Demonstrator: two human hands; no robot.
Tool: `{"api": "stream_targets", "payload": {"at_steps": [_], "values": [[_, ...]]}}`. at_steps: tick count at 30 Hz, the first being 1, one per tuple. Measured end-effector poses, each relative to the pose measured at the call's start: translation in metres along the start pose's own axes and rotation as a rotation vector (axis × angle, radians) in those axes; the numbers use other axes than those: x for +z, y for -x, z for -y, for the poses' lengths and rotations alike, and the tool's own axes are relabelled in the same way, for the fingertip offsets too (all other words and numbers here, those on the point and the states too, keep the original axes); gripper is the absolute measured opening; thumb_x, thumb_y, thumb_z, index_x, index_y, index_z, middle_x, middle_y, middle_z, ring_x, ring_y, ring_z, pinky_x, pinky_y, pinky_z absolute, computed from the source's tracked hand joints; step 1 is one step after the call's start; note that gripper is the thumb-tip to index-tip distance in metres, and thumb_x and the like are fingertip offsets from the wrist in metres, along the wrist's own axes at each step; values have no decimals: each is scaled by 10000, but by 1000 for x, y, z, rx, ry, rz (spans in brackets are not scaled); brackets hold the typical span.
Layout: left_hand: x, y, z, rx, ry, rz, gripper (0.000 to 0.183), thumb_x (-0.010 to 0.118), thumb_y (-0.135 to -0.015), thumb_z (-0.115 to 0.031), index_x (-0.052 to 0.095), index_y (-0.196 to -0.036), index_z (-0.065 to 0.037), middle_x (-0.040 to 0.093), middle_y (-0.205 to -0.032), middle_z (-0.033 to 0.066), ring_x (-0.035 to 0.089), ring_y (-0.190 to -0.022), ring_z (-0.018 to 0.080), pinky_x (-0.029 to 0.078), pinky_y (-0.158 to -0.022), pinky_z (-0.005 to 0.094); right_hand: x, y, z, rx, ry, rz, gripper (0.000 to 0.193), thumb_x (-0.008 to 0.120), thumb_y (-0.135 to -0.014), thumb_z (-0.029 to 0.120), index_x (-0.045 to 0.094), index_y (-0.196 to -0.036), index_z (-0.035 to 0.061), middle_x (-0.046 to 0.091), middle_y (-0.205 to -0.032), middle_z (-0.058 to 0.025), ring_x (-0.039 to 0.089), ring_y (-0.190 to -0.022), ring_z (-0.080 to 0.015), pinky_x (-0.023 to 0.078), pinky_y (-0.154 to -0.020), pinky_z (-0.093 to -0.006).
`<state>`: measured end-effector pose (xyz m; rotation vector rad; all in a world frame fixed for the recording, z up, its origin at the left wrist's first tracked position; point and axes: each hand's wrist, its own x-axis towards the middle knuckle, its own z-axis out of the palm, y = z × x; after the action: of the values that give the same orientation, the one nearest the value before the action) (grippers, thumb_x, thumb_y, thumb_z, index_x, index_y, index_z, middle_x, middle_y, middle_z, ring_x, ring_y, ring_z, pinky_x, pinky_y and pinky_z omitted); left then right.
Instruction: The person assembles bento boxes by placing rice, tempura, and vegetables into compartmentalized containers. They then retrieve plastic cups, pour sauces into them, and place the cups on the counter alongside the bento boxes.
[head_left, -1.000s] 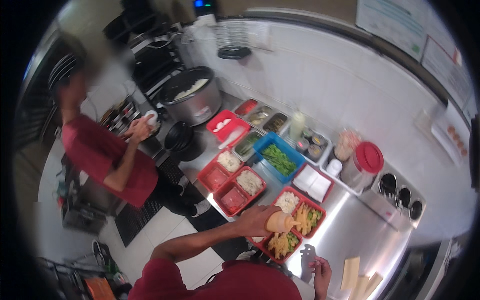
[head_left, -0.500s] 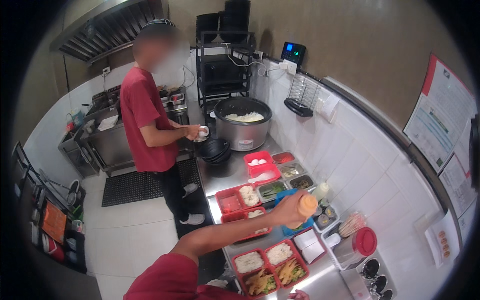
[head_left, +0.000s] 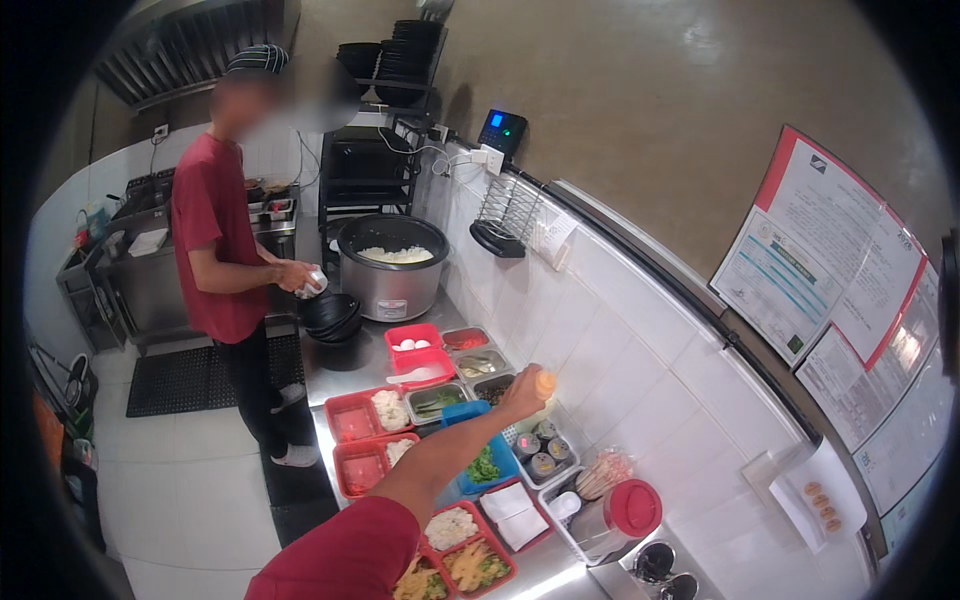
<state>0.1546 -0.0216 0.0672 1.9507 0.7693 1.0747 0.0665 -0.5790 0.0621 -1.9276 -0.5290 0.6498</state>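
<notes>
**My left hand [head_left: 521,397] at full stretch, wrapped round a bottle [head_left: 545,383]**

Closest to me, at the bottom of my view, sit the nearer boxes [head_left: 497,539], red, open and partly cut off. Both show yellowish strips over green pieces, and the right one shows rice [head_left: 451,526] too; I judge this pair well along. My right hand is out of sight, so I cannot tell how it is held.

Just past them lie white napkins [head_left: 516,513] in a tray and a blue tub [head_left: 507,469] of greens, partly under my forearm. Left of the tub, the farther boxes [head_left: 353,418] have rice on one side, while the other side looks bare; that filling seems to be what is left.

Beyond the tub, my fingers curl firmly about the bottle, its orange-yellow top showing, beside the tiled wall [head_left: 592,385]. That wall limits me on the right; on the left, the farther boxes sit close to the edge of the surface [head_left: 345,366]. Bare metal shows past them, before the black bowls [head_left: 330,318]. Farther off stand the rice cooker [head_left: 385,290] and a co-worker [head_left: 210,235].
</notes>
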Motion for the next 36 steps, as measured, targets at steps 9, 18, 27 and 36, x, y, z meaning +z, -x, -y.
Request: {"api": "stream_targets", "payload": {"at_steps": [9, 18, 27, 36], "values": [[19, 27, 66, -216, -232, 127, 666, 764, -665, -129, 446, -1231, 19, 596, -1163, 282, 569, -1146, 472, 478, -940, 514, -24, -23, -34, 37, 63, 16, 380, 509, -1036, 306, 640, -1221, 1, 665, -1111, -138, 602, -1046, -280, 477, -918, -391], [-67, 21, 0, -41, -267, 274, 558, 772, -759, -232, 601, -1243, -12, 648, -1203, 197, 649, -1083, 304, 514, -933, 390, 2, -6, -68, 3, -234, -53, 234, 530, -1043, 185, 632, -1152, 5, 705, -921, -59, 654, -849, -127, 509, -718, -258], [-231, 209, -74, -161, -357, 302, 353, 680, -872, -128, 639, -1202, -12, 674, -971, 103, 632, -923, 131, 505, -771, 289, 72, -132, 13, -228, -182, 234, 211, 527, -1033, 97, 615, -1211, 25, 684, -1008, -51, 651, -920, -105, 514, -832, -269], [-298, 431, -42, -756, 74, -111, 195, 600, -948, -54, 681, -1115, 4, 701, -933, 48, 665, -832, 99, 553, -757, 270, 168, -386, 47, -686, 608, 113, 554, 624, -789, 38, 525, -1334, 22, 562, -1249, -279, 507, -1191, -452, 386, -1048, -525]]}}
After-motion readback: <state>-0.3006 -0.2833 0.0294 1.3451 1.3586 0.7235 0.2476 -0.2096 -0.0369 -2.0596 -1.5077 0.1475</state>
